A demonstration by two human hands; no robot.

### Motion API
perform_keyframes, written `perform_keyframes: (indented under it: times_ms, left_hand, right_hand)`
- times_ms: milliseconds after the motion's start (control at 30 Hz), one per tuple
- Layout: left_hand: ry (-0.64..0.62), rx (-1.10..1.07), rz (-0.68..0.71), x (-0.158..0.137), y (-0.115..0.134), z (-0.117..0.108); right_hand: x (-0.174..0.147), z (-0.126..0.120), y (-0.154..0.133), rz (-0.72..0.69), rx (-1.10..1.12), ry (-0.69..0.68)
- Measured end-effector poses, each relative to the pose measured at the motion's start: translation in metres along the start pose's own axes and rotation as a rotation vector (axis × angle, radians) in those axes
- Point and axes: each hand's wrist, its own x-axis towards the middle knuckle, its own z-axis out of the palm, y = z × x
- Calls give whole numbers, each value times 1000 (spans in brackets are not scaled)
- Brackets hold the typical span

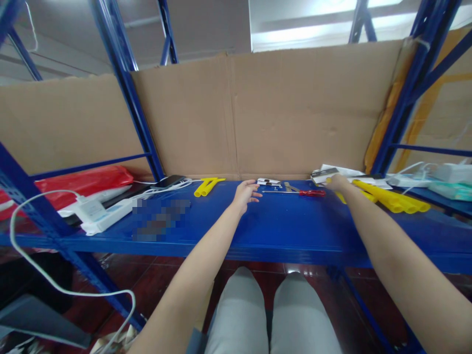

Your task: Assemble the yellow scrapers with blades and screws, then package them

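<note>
My left hand (246, 195) hovers over the blue shelf with its fingers apart and nothing in them. Just right of it lie a small white piece with black parts (269, 182) and some tiny metal bits (276, 188). A screwdriver with a red handle (312, 193) rests between my two hands, its shaft pointing left. My right hand (337, 183) reaches to the back right, beside a flat grey metallic item (324, 171) and white sheets (344, 170). Its fingers are mostly hidden, so a grip cannot be made out. Yellow tubes (393, 197) lie under and right of the right wrist.
A yellow T-shaped tube piece (207, 186) and a dark phone-like object (170, 182) lie at the back left. A white power strip (106, 216) with a plugged-in cable stands further left, near a red bag (86, 184). Cardboard (295, 108) walls the back between blue posts.
</note>
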Motion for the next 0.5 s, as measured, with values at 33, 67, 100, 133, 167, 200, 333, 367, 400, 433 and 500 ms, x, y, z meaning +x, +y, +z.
perform_keyframes:
  times_ms: [33,67,100,133,167,200,333,367,400,433,500]
  left_hand:
    - [-1,3,-2,0,0,0]
    - [-1,6,-2,0,0,1]
    - [0,8,0,0,0,1]
    - [3,8,2,-1,0,1]
    - [7,7,4,-1,0,2]
    - [12,3,8,-1,0,2]
    - [54,-23,29,-1,1,2]
    - [78,-26,33,-1,1,2]
    - [109,-27,33,0,1,2]
    - [147,-24,32,2,0,2]
    - [223,-5,36,6,-2,0]
  right_hand:
    - [1,4,0,3,-74,-11]
    - [1,7,0,-8,-125,1]
    - [-1,10,0,-18,-173,8]
    - [-3,13,0,-24,-208,14]
    - [-6,15,-1,-23,-223,19]
    - [-9,16,-1,-17,-231,25]
    - [-22,17,-6,-9,-214,109]
    - [-24,16,-7,-15,-193,145]
    - [-27,15,-8,-22,-167,183]
    - [-29,14,-8,-32,-138,222]
    - [-33,10,-9,-50,-88,290]
